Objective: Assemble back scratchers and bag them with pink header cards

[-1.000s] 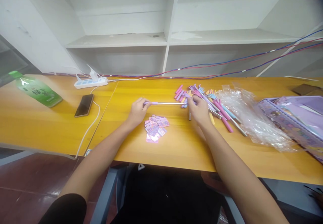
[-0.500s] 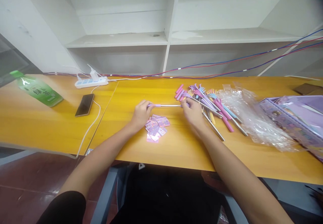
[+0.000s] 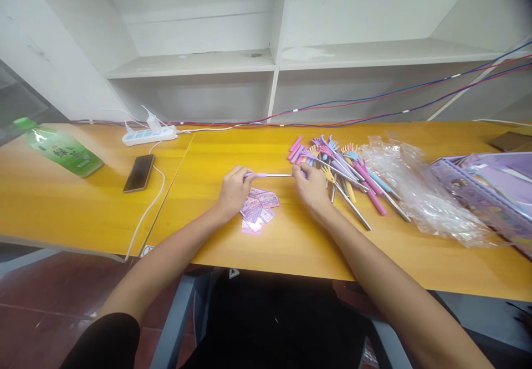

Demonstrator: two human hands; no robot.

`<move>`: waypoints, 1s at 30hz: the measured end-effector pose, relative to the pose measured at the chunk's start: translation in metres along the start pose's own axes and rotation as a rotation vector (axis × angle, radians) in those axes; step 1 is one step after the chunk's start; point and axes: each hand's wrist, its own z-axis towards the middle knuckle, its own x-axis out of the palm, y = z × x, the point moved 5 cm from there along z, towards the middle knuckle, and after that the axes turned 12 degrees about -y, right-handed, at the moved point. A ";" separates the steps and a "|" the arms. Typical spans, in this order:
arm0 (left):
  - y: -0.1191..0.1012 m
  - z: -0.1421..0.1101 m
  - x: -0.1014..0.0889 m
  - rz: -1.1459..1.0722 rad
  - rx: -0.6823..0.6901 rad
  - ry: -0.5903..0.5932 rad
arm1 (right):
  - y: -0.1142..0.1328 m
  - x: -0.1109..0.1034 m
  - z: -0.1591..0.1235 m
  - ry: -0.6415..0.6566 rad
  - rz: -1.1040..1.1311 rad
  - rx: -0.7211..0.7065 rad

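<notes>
Both my hands hold one telescopic back scratcher (image 3: 272,175) level above the yellow table (image 3: 291,236). My left hand (image 3: 234,190) pinches its purple handle end. My right hand (image 3: 310,186) is closed over its claw end, which is hidden. Only a short stretch of metal rod shows between the hands. A small heap of pink and purple paper tags (image 3: 256,209) lies just below the rod, by my left hand. To the right of my right hand lies a pile of several more back scratchers (image 3: 344,172) with pink, blue, purple and yellow handles.
Crumpled clear plastic bags (image 3: 411,186) and a purple box (image 3: 486,191) lie at the right. A phone (image 3: 138,173) on a white cable, a power strip (image 3: 148,134) and a green bottle (image 3: 62,148) on its side are at the left. White shelves stand behind.
My right hand has slid left toward my left hand, and the metal rod between them has become shorter. The left hand has stayed nearly in place.
</notes>
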 end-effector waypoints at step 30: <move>-0.006 0.005 -0.003 0.005 0.011 0.055 | 0.013 0.008 -0.012 0.123 0.031 -0.007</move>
